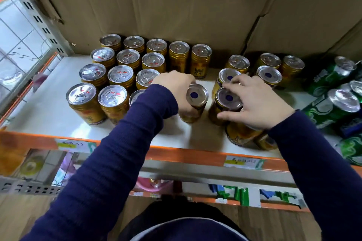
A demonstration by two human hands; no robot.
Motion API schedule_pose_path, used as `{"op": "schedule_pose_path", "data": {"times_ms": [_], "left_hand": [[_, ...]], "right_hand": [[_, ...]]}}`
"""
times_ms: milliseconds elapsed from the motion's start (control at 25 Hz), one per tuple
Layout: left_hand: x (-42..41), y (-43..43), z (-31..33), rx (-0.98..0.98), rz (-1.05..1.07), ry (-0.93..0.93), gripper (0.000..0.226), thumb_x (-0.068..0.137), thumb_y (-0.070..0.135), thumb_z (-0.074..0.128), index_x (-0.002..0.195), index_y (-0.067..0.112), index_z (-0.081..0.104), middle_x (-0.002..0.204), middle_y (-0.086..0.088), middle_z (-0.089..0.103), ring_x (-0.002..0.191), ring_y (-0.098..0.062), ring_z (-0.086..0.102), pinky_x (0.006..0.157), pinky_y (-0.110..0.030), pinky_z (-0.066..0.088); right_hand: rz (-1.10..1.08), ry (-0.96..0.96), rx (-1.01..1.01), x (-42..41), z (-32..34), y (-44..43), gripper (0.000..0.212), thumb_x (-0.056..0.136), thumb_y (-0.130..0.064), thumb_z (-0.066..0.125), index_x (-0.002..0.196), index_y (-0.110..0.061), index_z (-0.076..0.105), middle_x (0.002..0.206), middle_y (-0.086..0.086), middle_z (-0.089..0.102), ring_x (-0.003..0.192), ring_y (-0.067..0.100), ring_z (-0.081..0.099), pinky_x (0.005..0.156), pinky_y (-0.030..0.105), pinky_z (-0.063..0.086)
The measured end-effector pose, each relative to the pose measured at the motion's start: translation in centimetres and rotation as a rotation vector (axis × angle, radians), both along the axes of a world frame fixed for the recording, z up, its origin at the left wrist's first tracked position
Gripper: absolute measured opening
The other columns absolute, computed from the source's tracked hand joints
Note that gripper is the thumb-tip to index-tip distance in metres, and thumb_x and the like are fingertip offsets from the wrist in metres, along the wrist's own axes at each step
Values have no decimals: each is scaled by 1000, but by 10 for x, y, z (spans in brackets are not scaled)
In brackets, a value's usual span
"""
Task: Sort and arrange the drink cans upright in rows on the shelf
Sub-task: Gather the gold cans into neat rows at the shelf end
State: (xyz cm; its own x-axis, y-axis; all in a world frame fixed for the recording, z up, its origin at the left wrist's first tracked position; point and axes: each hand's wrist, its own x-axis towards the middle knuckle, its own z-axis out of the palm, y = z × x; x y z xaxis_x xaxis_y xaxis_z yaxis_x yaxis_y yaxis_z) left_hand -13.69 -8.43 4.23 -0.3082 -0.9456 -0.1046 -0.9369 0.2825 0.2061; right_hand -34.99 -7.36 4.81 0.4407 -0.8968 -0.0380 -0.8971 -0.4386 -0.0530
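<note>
A gold can (196, 97) is gripped by the left hand (174, 87); a neighbouring can (228, 99) is seemingly clasped by fingers of the right hand (260, 103).

Cardboard boxes (176, 6) at back; slotted metal upright (37, 17) left; pink item (154, 185), perhaps plastic, below
</note>
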Motion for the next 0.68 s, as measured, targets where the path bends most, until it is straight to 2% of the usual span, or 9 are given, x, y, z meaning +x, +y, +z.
{"op": "schedule_pose_path", "data": {"times_ms": [80, 200, 360, 480, 600, 680], "left_hand": [[9, 9, 0, -5, -10, -29, 74, 60, 59, 73, 123, 26, 52, 110, 0, 64, 100, -21, 56, 84, -37, 49], [18, 19, 3, -37, -14, -105, 76, 62, 62, 71, 127, 29, 50, 116, -2, 59, 115, -24, 45, 100, -44, 31], [32, 34, 3, -110, -23, -126, 69, 58, 66, 69, 117, 32, 56, 109, 0, 60, 116, -24, 39, 97, -45, 27], [44, 41, -2, -174, -21, -114, 71, 59, 69, 68, 118, 31, 57, 111, 0, 56, 114, -25, 36, 96, -46, 27], [47, 42, -6, -173, -2, -81, 77, 60, 68, 67, 126, 29, 53, 118, 0, 53, 119, -26, 34, 99, -47, 24], [48, 43, -9, -175, 5, -68, 79, 61, 69, 66, 127, 28, 52, 120, 1, 54, 123, -25, 32, 101, -48, 22]], "right_hand": [[9, 25, -17, 4, -3, 3, 89, 69, -59, 70, 142, -19, 38, 134, 4, 40, 114, 27, 38, 98, 45, 39], [7, 57, -38, 13, -5, 1, 89, 69, -50, 75, 142, -17, 38, 136, 6, 41, 118, 29, 39, 97, 47, 41], [-31, 19, -150, 26, -4, 7, 73, 63, -48, 77, 120, -10, 53, 118, 11, 54, 105, 29, 50, 86, 40, 46], [-145, -152, -212, 39, -11, 29, 69, 67, -53, 74, 111, -8, 47, 107, 9, 53, 94, 26, 52, 71, 32, 40], [-155, -28, -120, 48, -17, 43, 67, 72, -55, 70, 109, -8, 39, 103, 11, 53, 87, 27, 53, 65, 31, 36], [-127, 104, -64, 51, -17, 42, 70, 71, -57, 69, 111, -8, 38, 102, 13, 57, 81, 27, 51, 63, 32, 38]]}}
